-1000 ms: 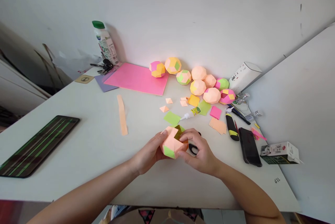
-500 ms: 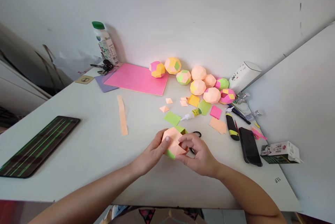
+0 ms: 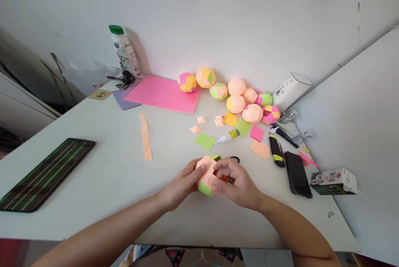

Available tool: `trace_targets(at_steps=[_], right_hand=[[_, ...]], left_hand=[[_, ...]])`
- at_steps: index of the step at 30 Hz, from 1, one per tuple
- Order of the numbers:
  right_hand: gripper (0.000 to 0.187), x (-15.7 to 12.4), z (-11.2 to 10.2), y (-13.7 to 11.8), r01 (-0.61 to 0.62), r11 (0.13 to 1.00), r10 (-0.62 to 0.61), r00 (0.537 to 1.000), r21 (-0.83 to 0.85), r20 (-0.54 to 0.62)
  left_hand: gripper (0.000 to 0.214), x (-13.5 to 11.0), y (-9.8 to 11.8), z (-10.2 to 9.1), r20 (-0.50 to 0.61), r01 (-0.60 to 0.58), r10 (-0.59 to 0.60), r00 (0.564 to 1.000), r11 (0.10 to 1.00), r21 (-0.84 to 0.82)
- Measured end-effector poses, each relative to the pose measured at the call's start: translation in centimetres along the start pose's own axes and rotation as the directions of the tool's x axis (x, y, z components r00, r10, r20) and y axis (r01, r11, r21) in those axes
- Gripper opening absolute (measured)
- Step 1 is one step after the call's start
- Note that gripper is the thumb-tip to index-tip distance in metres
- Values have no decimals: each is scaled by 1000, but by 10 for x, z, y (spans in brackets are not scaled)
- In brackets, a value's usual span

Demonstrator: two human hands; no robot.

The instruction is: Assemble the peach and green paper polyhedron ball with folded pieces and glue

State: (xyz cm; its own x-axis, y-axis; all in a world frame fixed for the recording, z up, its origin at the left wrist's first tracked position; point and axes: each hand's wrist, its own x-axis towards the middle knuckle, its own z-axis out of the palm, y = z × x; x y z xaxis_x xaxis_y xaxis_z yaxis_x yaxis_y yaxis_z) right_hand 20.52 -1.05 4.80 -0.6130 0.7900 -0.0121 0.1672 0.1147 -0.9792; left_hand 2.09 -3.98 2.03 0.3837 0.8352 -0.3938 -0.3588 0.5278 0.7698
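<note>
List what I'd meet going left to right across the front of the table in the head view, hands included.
Dark striped board → peach paper strip → left hand → peach-and-green paper ball → right hand → black-and-yellow cutter → phone → carton.

1. Both arms are bare and angled in from the lower corners, the left forearm [image 3: 114,221] stretched out pretty straight, the right forearm [image 3: 288,219] bent at the elbow.
2. Left hand [image 3: 185,181]: curled into a grip, thumb laid over the top.
3. Right hand [image 3: 238,186]: turned inward, fingers curled, thumb pointed left below them, pinch-style.
4. Hands are held close together, basically facing.
</note>
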Motion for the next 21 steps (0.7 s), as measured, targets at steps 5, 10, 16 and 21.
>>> trace_targets(at_steps=[5, 10, 16, 21], right_hand=[[16, 0, -3, 0, 62, 998, -62, 998, -34, 8], [27, -2, -6, -1, 31, 999, -32, 999, 37, 25], [19, 0, -5, -5, 34, 997, -25, 991, 64, -133], [21, 1, -7, -9, -55, 996, 67, 977, 65, -204]], left_hand=[[50, 1, 4, 2, 96, 26, -22, 995, 999, -44], [51, 2, 9, 3, 165, 72, -61, 984, 995, -62], [64, 1, 6, 1, 217, 37, -18, 976, 996, -80], [65, 2, 2, -1, 120, -31, 39, 992, 997, -64]])
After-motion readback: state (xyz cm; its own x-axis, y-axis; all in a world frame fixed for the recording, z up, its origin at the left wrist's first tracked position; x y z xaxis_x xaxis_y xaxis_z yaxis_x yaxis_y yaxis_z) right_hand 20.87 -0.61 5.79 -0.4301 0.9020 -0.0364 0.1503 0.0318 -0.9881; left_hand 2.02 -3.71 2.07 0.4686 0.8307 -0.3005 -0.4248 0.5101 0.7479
